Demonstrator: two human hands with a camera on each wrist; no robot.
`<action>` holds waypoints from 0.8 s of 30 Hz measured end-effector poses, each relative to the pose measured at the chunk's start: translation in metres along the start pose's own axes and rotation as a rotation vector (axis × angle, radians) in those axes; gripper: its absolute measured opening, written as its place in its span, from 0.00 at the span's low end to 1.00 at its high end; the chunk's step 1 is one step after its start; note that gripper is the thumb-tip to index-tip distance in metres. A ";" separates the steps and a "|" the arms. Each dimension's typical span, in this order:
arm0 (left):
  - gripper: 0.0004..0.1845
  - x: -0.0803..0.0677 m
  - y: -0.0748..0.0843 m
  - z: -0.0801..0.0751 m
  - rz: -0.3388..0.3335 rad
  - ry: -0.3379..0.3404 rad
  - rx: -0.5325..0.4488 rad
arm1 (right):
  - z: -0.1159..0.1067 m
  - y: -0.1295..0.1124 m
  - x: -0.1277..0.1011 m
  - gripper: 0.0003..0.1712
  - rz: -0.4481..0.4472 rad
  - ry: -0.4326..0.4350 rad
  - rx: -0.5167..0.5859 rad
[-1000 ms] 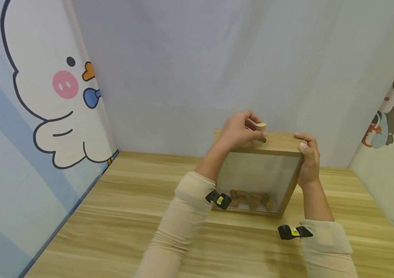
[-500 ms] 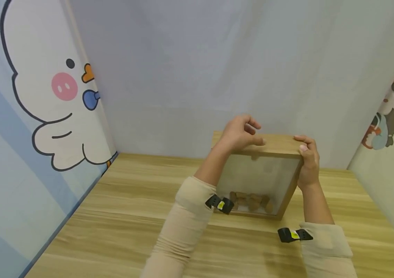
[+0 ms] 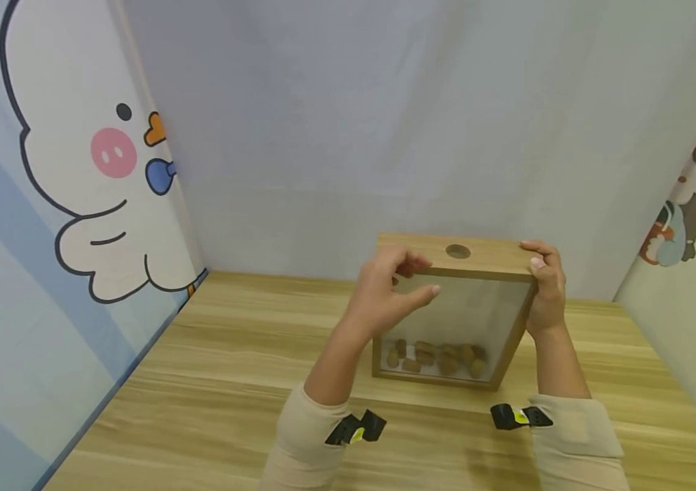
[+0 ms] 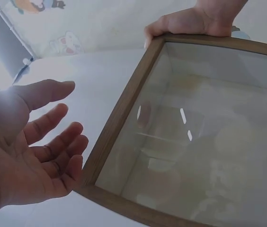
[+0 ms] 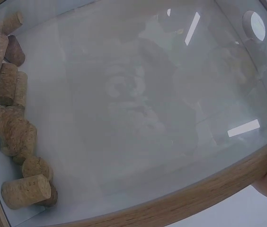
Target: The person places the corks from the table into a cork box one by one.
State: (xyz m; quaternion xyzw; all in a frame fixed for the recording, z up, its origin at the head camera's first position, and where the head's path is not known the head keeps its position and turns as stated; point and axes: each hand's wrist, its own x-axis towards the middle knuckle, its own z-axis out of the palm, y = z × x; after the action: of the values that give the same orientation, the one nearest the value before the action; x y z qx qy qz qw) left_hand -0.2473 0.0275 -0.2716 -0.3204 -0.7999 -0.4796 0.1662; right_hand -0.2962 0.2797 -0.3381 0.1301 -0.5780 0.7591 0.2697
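A wooden shadow box [image 3: 497, 252] with a clear front stands upright on the table, a round hole [image 3: 458, 251] in its top. Several wine corks [image 3: 427, 354] lie along its bottom; the right wrist view shows these corks [image 5: 27, 191] piled along one inner side. My right hand [image 3: 547, 293] grips the box's upper right corner, thumb at the front edge and fingers over the top. With nothing in it, my left hand [image 3: 384, 290] hovers before the box's upper left corner. In the left wrist view, the left hand [image 4: 43, 151] shows loosely bent fingers beside the frame.
The wood-grain table [image 3: 213, 382] extends to the left and in front of the box. A pale curtain [image 3: 323, 136] hangs close behind. Printed side panels stand left and right, with a white duck cartoon [image 3: 71, 136] on the left one.
A cork pinched in my left hand over the hole has been let go and dropped into the box. The left hand then moved left and down, uncovering the hole. The right hand stays put.
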 end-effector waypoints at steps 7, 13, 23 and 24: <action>0.14 -0.028 -0.006 -0.006 0.003 0.001 0.063 | -0.001 0.000 0.000 0.16 0.001 -0.002 -0.003; 0.15 -0.050 -0.016 -0.014 -0.036 -0.006 0.113 | 0.001 0.001 0.000 0.16 -0.007 -0.003 0.002; 0.21 -0.086 -0.053 -0.026 -0.161 -0.155 0.150 | 0.000 0.001 0.000 0.17 -0.015 0.014 -0.010; 0.21 -0.090 -0.058 -0.027 -0.179 -0.167 0.155 | 0.000 0.001 0.000 0.17 -0.012 0.013 -0.009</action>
State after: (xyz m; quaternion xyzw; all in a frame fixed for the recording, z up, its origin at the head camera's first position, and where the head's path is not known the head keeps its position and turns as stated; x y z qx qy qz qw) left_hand -0.2208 -0.0477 -0.3487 -0.2728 -0.8709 -0.4010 0.0796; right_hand -0.2964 0.2799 -0.3392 0.1273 -0.5788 0.7558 0.2786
